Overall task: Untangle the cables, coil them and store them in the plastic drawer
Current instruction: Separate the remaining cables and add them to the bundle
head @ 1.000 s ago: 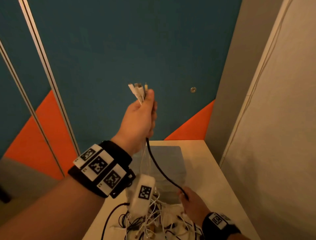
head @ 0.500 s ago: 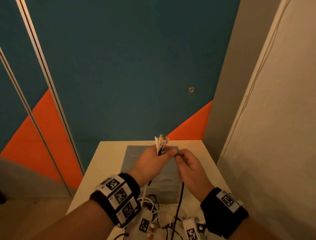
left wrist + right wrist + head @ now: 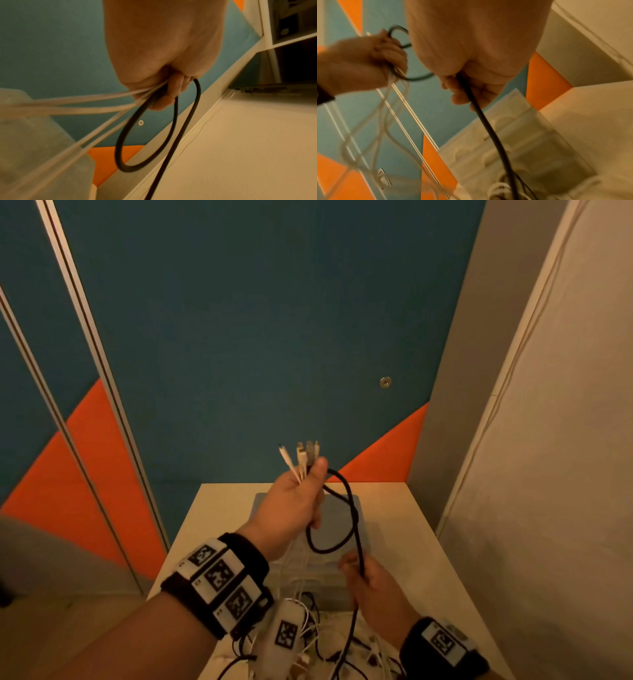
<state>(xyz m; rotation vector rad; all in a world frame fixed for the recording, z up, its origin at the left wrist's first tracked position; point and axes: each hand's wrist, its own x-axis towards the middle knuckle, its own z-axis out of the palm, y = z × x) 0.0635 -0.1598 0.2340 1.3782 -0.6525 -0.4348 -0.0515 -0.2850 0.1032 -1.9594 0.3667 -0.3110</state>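
Observation:
My left hand [image 3: 297, 501] is raised above the table and grips a bundle of cable ends [image 3: 301, 455], white plugs sticking up past the thumb. A black cable [image 3: 352, 508] makes one loop below this hand [image 3: 164, 93] and runs down to my right hand [image 3: 371, 587], whose curled fingers [image 3: 464, 93] hold it. White cables [image 3: 73, 102] hang from the left fist to a tangle of cables [image 3: 318, 635] on the table. The clear plastic drawer unit [image 3: 337, 573] stands behind the tangle, partly hidden by both hands.
The small beige table [image 3: 407, 529] sits in a corner, with a blue and orange wall [image 3: 239, 337] behind it and a pale wall [image 3: 548, 508] close on the right. White wrist devices hang near the tangle.
The hands met at the bundle half a second ago. Now my right hand has slid down the black cable and a loop hangs from the left hand, which has risen a little.

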